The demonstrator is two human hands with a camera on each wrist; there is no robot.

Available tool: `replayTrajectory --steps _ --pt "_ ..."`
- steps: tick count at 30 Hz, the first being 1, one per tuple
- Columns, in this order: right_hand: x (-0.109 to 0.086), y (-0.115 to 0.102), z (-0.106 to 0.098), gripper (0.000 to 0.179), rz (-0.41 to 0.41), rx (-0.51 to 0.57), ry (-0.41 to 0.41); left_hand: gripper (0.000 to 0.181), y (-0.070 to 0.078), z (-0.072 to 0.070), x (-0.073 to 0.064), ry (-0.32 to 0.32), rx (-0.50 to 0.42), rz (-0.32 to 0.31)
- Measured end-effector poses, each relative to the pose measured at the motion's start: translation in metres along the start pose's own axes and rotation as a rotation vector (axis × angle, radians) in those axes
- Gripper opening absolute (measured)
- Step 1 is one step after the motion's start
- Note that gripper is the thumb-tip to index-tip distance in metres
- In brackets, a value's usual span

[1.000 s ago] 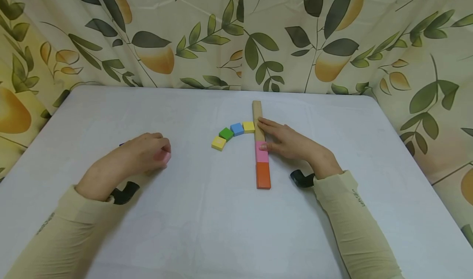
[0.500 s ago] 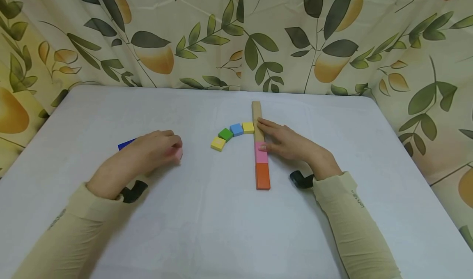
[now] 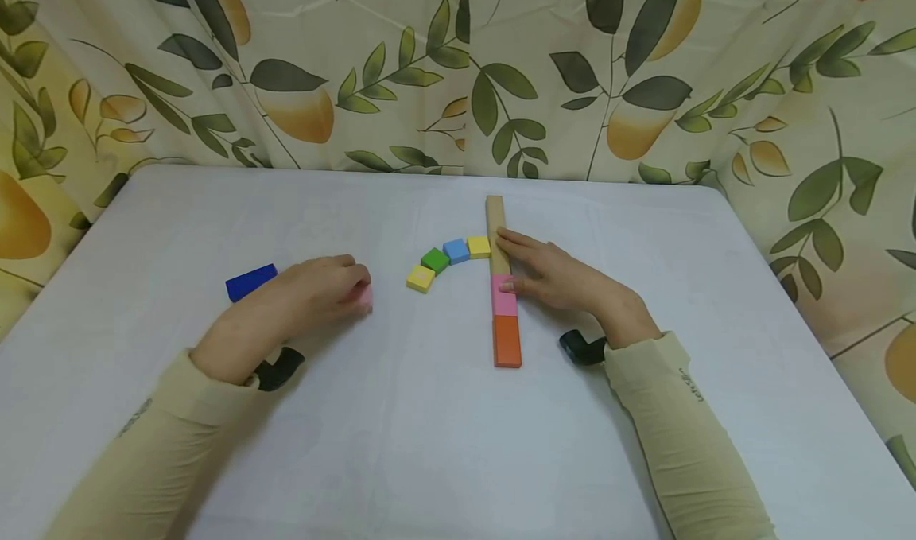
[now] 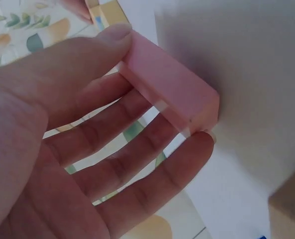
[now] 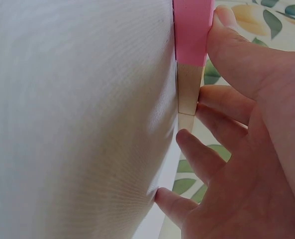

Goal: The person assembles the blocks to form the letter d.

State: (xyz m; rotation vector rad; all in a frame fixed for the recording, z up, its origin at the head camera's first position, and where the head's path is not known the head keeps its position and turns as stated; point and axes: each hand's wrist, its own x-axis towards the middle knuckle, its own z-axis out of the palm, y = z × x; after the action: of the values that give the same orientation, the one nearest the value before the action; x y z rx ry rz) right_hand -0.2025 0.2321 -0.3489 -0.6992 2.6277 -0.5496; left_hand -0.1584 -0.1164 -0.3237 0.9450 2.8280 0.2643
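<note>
Four square blocks (image 3: 451,252) curved between our fingers: our left hand (image 3: 315,289) pinched a pink oblong block (image 4: 169,79); our right hand (image 3: 549,271), fingers extended, touched a tan wooden strip (image 3: 495,223). We judged that pushing too hard there could skew it, dislodging the adjoining yellow block (image 3: 479,246).

Pink block (image 4: 172,77), centre of left wrist view: smooth, matt paint.
Second pink block (image 5: 193,35), top of right wrist view: painted, smooth, low sheen.
Tan strip (image 3: 496,218), centre of head view: bare wood, smooth.
Orange block (image 3: 507,341), below it: smooth paint.
Blue block (image 3: 250,282), left: smooth paint.
Table cover (image 3: 386,437), lower half: white cloth, matt, finely woven.
Curtain (image 3: 401,15), top: printed cloth, softly creased.
Right sleeve (image 3: 687,437), lower right: wrinkled matt cloth.
</note>
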Motion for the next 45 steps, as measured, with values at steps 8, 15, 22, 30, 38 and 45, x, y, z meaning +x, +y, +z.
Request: replayTrajectory --steps 8,15,22,30,38,45 --pt "0.0 0.0 0.001 0.076 0.009 0.0 -0.005 0.032 0.011 0.0 0.012 -0.13 0.014 -0.082" --pt "0.001 0.0 0.0 0.076 0.007 0.0 -0.005 0.034 0.021 0.0 0.018 -0.132 -0.002 -0.066" --pt "0.001 0.0 0.0 0.077 0.009 -0.005 -0.006 0.034 0.027 -0.001 0.027 -0.133 -0.035 -0.046" --pt "0.0 -0.001 -0.001 0.076 0.015 0.001 -0.011 0.031 0.036 -0.001 0.032 -0.18 -0.127 -0.143" --pt "0.0 -0.002 -0.001 0.075 0.014 -0.002 -0.011 0.037 0.036 -0.001 0.03 -0.239 -0.195 -0.219" --pt "0.0 -0.002 -0.001 0.076 0.016 0.001 -0.012 0.054 0.035 -0.004 0.032 -0.313 -0.246 -0.192"
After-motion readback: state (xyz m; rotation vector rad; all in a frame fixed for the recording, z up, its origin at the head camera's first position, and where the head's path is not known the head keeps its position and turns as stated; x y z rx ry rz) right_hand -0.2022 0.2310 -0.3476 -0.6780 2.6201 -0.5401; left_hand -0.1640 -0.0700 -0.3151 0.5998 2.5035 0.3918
